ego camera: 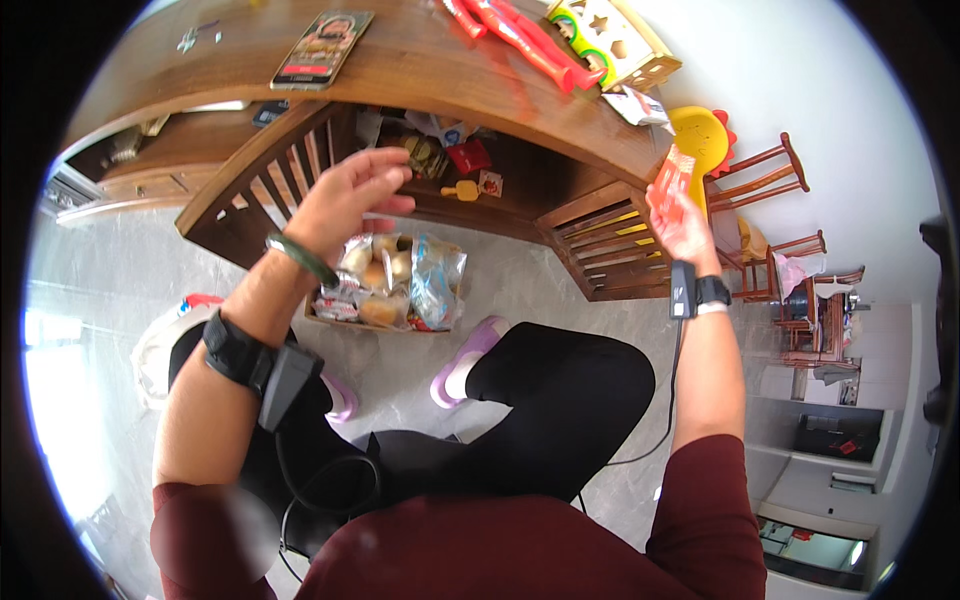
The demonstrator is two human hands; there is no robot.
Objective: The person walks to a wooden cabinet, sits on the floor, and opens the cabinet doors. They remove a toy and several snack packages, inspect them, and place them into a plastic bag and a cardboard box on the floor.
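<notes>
My right hand (684,225) grips a small red-and-white packet (673,174) out past the right edge of the wooden cabinet top. My left hand (352,191) hovers in front of the open cabinet, fingers apart and holding nothing. Inside the cabinet (517,176) lie a red packet (469,155), a small yellow paddle-shaped item (460,190), a little card (491,184) and several other packages. Below my left hand, a cardboard box (367,325) on the floor is filled with wrapped bread buns (379,274) and a clear bluish plastic bag (435,277).
Slatted doors swing out at the left (259,176) and right (600,244). On the cabinet top are a phone (322,49), a red toy figure (525,41), a wooden shape-sorter toy (615,41) and a white packet (637,109). A yellow chair (701,139) stands right; a white bag (154,360) sits left.
</notes>
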